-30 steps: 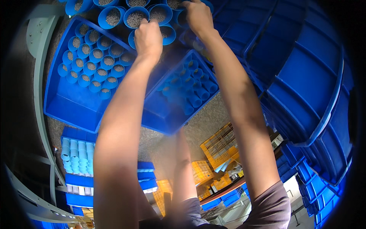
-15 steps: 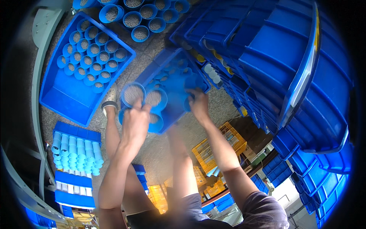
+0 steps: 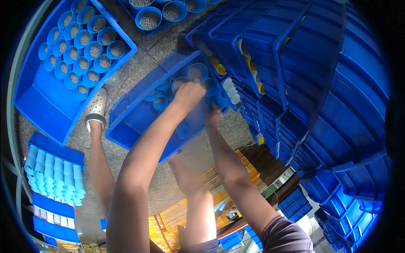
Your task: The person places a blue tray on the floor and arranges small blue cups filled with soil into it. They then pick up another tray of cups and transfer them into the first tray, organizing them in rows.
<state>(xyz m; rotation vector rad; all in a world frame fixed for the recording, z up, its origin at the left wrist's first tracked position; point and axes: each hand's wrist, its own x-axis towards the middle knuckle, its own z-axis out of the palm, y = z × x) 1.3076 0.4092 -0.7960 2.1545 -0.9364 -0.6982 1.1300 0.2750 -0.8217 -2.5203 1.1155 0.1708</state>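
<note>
My left hand (image 3: pixel 190 96) is in the middle blue crate (image 3: pixel 126 134), reaching over blue cups filled with small pale grey pellets. Its fingers are closed at the rim of an upper cup (image 3: pixel 198 69); another filled cup (image 3: pixel 180 82) stands beside the knuckles. My right hand (image 3: pixel 214 116) is lower down at the crate's right side, against the cups there. Shadow and the cups hide most of its fingers. Several more cups stand close together in that crate, partly hidden under my left wrist.
A second blue crate (image 3: pixel 40 99) at the left holds rows of filled cups. More filled cups (image 3: pixel 148 19) stand at the far edge. Tall stacks of blue crates (image 3: pixel 312 76) rise on the right. Light-blue tubes (image 3: pixel 57 168) are piled at the left; yellow crates (image 3: pixel 173 215) lie nearer.
My left hand has moved right and away from me, bringing the raised cluster of cups from the crate's left side to the others. My right hand has dropped slightly nearer. The view has shifted.
</note>
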